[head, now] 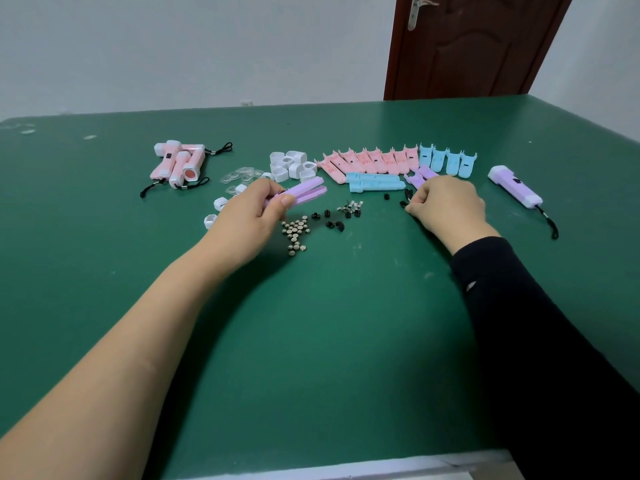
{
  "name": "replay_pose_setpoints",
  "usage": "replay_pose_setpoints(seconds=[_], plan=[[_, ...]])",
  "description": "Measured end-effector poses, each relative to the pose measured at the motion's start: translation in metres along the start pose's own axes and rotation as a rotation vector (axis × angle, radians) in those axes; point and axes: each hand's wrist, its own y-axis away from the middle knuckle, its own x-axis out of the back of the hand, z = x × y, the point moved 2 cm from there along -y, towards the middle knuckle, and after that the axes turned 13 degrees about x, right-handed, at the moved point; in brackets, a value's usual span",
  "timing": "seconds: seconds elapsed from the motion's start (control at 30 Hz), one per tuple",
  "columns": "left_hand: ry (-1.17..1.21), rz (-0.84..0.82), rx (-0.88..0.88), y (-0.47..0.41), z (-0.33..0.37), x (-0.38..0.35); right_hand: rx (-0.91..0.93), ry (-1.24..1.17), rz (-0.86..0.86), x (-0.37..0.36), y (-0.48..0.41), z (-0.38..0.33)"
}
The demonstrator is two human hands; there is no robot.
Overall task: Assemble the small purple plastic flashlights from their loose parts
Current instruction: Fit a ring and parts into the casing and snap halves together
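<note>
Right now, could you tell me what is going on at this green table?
A person is assembling small flashlights. The left hand holds a purple shell pair near the button cells; the right hand pinches a black cord on the table. One finished purple flashlight lies far right, finished pink flashlights far left.
</note>
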Motion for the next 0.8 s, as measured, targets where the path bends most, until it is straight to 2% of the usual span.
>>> replay_pose_setpoints(seconds=[0.17, 0.3, 0.4, 0.47, 0.53, 0.8], plan=[[0.006, 0.002, 0.000, 0.001, 0.002, 0.000, 0.030, 0.026, -0.034, -0.006, -0.003, 0.000], [0.014, -0.007, 0.008, 0.002, 0.003, 0.000, 0.105, 0.024, 0.121, -0.002, -0.001, -0.010], [0.041, -0.011, 0.016, 0.003, 0.004, 0.001, 0.178, -0.290, 0.266, 0.003, 0.003, -0.022], [0.061, -0.016, 0.019, 0.004, 0.005, 0.001, 0.168, -0.610, 0.280, 0.003, 0.007, -0.033], [0.083, -0.027, 0.024, 0.004, 0.006, 0.001, 0.153, -0.812, 0.254, 0.001, 0.012, -0.045], [0.120, -0.046, 0.021, 0.006, 0.010, 0.000, 0.258, -1.092, -0.007, -0.009, 0.025, -0.078]])
